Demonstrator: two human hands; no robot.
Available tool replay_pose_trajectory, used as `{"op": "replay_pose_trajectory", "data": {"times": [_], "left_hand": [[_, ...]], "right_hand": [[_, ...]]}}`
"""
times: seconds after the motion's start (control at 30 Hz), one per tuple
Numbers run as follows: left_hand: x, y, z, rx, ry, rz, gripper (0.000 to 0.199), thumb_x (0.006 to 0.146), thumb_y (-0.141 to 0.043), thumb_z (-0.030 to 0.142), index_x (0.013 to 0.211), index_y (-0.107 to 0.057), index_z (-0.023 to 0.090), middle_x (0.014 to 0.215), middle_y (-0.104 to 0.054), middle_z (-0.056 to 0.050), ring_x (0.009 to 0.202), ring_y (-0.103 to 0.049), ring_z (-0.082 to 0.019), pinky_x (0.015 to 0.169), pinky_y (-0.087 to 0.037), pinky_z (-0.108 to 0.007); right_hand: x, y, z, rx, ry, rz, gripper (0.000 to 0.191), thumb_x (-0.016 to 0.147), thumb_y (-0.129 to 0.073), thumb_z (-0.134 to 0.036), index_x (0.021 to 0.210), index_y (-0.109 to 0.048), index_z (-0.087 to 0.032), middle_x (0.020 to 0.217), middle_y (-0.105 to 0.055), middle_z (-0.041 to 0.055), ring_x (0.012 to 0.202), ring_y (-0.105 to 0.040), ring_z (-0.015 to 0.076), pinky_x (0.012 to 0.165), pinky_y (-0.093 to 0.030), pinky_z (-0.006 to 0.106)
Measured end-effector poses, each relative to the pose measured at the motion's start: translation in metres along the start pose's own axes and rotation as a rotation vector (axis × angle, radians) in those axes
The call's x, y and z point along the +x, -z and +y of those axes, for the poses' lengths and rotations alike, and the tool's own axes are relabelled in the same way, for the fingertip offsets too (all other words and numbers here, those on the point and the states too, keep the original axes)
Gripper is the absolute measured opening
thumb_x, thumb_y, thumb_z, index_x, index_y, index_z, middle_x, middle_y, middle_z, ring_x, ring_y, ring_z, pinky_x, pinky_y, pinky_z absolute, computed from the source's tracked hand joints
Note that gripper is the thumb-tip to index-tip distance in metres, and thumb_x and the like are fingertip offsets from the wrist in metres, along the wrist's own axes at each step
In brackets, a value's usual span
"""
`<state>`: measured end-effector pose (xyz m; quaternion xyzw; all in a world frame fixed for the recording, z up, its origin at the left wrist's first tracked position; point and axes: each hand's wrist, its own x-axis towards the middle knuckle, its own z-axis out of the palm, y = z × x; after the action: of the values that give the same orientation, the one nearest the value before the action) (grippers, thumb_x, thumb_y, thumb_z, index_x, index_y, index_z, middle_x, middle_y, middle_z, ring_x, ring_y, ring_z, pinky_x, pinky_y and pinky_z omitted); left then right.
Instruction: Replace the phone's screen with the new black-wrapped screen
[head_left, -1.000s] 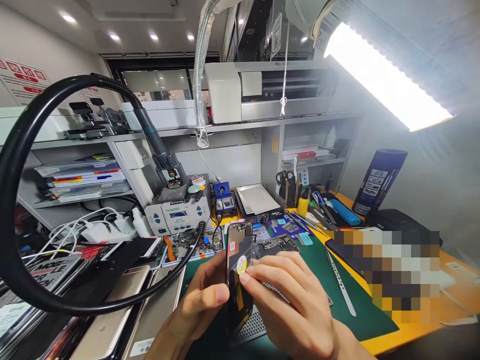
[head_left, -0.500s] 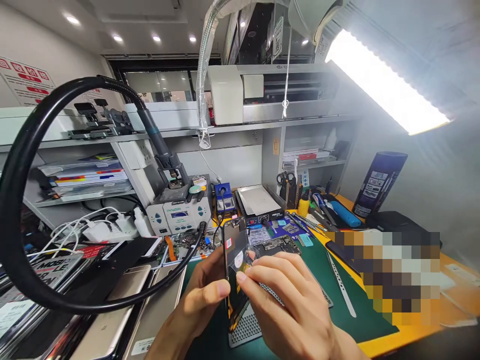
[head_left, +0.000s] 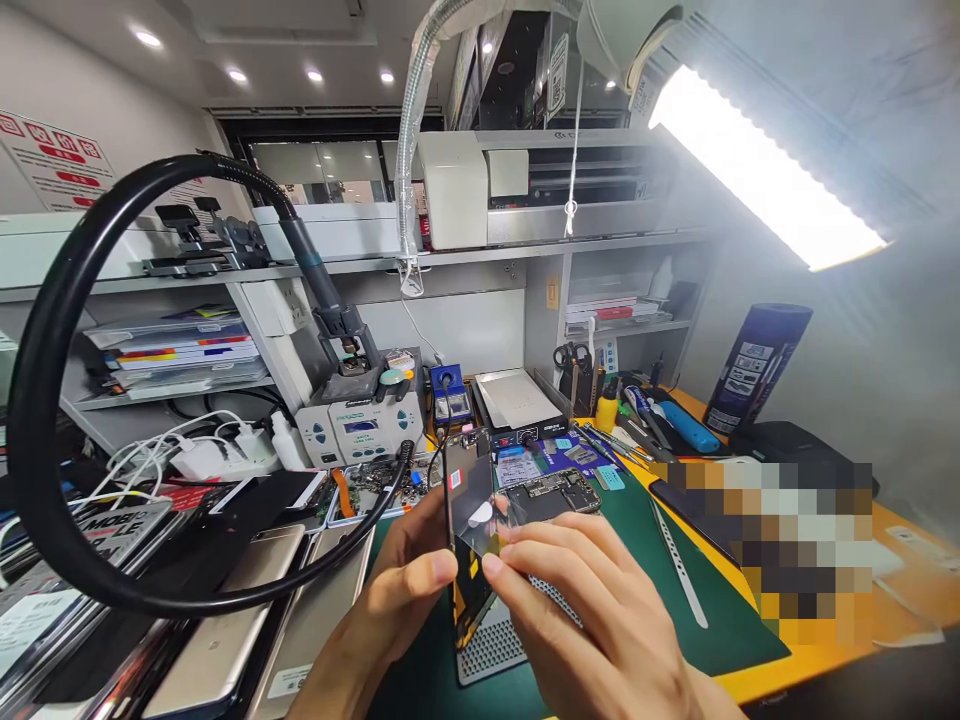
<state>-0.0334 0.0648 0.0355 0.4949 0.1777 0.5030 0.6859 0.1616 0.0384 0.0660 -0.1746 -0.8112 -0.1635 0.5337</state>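
Observation:
My left hand (head_left: 401,590) is closed around the edge of a phone screen panel (head_left: 466,468), which stands upright with its back side showing a small red-and-white label and black and yellow parts. In my right hand (head_left: 600,610), thumb and fingers are pinched on a clear plastic film (head_left: 510,512) bearing a white round mark. The film is bent at the panel's right side; how much of it still touches the panel I cannot tell. Behind the hands lies an opened phone body (head_left: 559,492) with its board exposed. A grey perforated pad (head_left: 491,645) is below the panel.
A green mat (head_left: 720,610) covers the bench, with a metal spudger (head_left: 679,565) on it. Several phones (head_left: 225,620) lie at left under a looping black hose (head_left: 30,450). A rework station (head_left: 360,425) and heating plate (head_left: 521,400) stand behind. A bright lamp (head_left: 765,165) hangs at upper right.
My right hand has shifted slightly right and down with the film, whose white mark now looks flatter and bent. My left hand keeps its hold on the screen panel. The view has moved slightly.

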Motion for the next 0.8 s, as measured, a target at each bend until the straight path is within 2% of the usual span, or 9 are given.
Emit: {"op": "replay_pose_trajectory", "data": {"times": [0.23,0.43,0.63,0.8], "left_hand": [[-0.001,-0.001,0.003,-0.015,0.008,-0.002,0.062,0.078,-0.074,0.035,0.137,-0.059,0.023,0.131,-0.066,-0.011,0.127,-0.057,-0.035,0.106,-0.046,-0.045],[-0.001,0.002,0.005,-0.004,-0.003,0.022,0.051,0.08,-0.073,0.036,0.127,-0.066,0.019,0.121,-0.071,-0.012,0.108,-0.068,-0.031,0.093,-0.055,-0.039],[0.0,0.002,0.005,-0.008,-0.021,0.037,0.051,0.079,-0.073,0.037,0.127,-0.066,0.021,0.126,-0.069,-0.012,0.102,-0.071,-0.03,0.09,-0.057,-0.041],[0.002,0.003,0.005,-0.012,-0.022,0.037,0.053,0.08,-0.072,0.038,0.13,-0.064,0.021,0.134,-0.064,-0.013,0.104,-0.07,-0.033,0.093,-0.056,-0.045]], "right_hand": [[-0.003,0.005,-0.004,0.019,0.006,-0.077,0.027,0.085,-0.055,0.005,0.106,-0.071,-0.001,0.084,-0.072,0.0152,0.088,-0.069,0.0245,0.075,-0.056,0.04],[-0.003,0.008,-0.005,0.072,0.003,-0.104,0.03,0.083,-0.055,0.007,0.108,-0.07,0.002,0.09,-0.071,0.0176,0.092,-0.064,0.0238,0.079,-0.055,0.041],[-0.002,0.015,-0.006,0.064,0.011,-0.138,0.032,0.082,-0.055,0.009,0.11,-0.07,0.004,0.091,-0.07,0.0192,0.094,-0.062,0.025,0.076,-0.054,0.041],[0.001,0.019,-0.007,0.068,0.016,-0.139,0.029,0.082,-0.057,0.009,0.108,-0.069,0.004,0.089,-0.07,0.0193,0.093,-0.063,0.0251,0.075,-0.054,0.04]]}}
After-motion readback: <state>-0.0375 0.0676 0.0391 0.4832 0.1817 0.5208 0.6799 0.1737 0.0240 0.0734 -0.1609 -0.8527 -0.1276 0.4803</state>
